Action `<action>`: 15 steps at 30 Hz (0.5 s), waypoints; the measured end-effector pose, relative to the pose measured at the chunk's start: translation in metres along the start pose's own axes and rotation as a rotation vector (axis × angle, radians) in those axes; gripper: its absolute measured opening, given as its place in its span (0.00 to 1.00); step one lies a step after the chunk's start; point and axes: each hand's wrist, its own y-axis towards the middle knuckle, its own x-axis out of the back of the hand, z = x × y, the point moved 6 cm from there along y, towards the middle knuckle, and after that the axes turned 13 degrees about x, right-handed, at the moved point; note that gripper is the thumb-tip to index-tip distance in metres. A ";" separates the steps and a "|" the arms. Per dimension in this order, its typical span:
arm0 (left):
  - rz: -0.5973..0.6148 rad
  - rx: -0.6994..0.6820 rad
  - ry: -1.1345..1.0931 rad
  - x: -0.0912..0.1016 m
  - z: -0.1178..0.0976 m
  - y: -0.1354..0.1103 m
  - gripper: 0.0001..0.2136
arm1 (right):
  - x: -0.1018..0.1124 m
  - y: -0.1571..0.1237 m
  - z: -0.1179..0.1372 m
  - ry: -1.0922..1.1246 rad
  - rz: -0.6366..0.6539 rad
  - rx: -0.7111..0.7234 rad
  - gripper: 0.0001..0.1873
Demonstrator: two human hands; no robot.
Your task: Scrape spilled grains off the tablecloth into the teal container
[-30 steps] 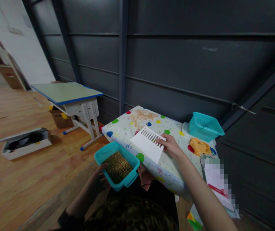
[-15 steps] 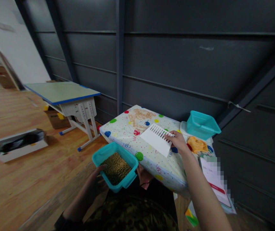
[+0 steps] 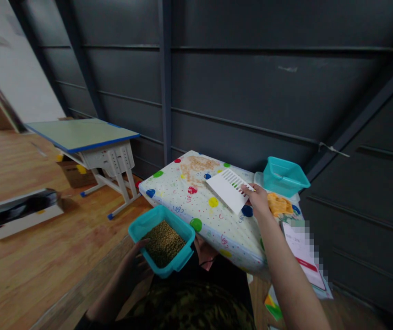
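Note:
My left hand (image 3: 138, 265) grips the near-left side of a teal plastic box (image 3: 179, 264), thumb over the rim and fingers underneath. Round yellow-brown beans (image 3: 165, 243) lie in the bottom of that box, which I hold beside the table's front edge. Between the fingers and thumb of my right hand (image 3: 256, 198) is the right end of a white slotted card (image 3: 226, 192). The card is tilted above the tablecloth, and its row of slots runs along the far side. Farther back, a patch of small tan grains (image 3: 198, 167) is spread on the cloth.
The table (image 3: 169, 195) wears a white cloth with coloured balloons. At its right stand another teal box (image 3: 286, 176), an orange cloth (image 3: 279, 205) and a tablet-like screen (image 3: 302, 256). A dark panelled wall rises behind. A desk (image 3: 83, 133) and an open white carton (image 3: 21, 215) are left.
The white card has risen a little and turned, with my right hand still on it. My left hand still holds the box of beans. The whole view has shifted slightly.

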 end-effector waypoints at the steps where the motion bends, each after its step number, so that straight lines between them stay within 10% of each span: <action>1: -0.012 0.017 0.000 0.000 0.001 0.002 0.10 | 0.000 -0.001 0.000 -0.020 -0.023 0.009 0.23; 15: 0.091 0.131 0.030 -0.011 0.031 0.026 0.20 | -0.024 -0.011 -0.004 -0.038 0.039 0.056 0.23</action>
